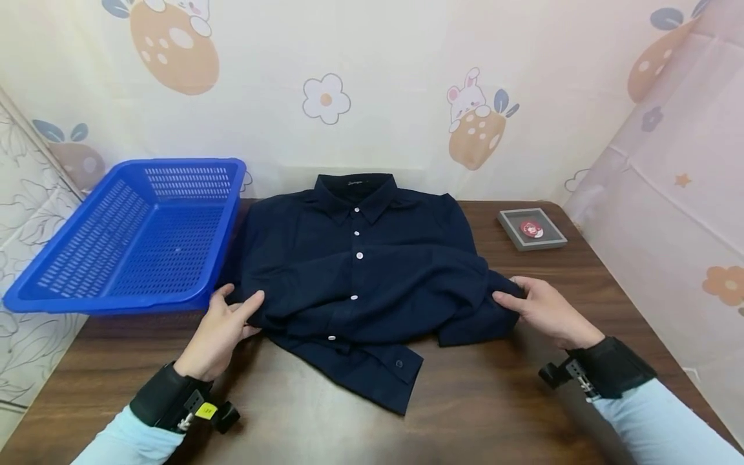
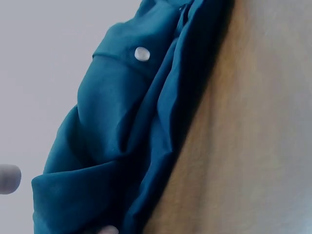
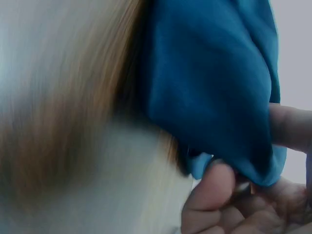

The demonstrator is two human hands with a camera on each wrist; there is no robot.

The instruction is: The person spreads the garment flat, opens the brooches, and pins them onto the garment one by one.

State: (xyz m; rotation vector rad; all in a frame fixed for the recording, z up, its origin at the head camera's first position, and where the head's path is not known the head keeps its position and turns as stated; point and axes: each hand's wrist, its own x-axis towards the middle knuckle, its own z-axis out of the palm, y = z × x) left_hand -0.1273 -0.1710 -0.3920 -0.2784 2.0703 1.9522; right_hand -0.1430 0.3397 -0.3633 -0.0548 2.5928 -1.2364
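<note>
A dark navy button-up shirt (image 1: 360, 278) lies front up on the wooden table, collar at the back and its lower part bunched toward the front. One cuffed sleeve (image 1: 383, 374) sticks out below it at the front. At the shirt's left edge is my left hand (image 1: 217, 336), thumb and fingers spread apart. The left wrist view shows one fingertip (image 2: 9, 179) apart from the cloth and another at its lower edge. My right hand (image 1: 552, 310) pinches the cloth at the right side, thumb on top. In the right wrist view, curled fingers (image 3: 214, 195) show beneath the cloth.
A blue plastic basket (image 1: 229, 219) stands at the left, close beside the shirt. At the back right is a small grey box (image 1: 531, 229) with a red round badge. A patterned cloth wall (image 1: 395, 84) rises behind the table (image 1: 325, 413).
</note>
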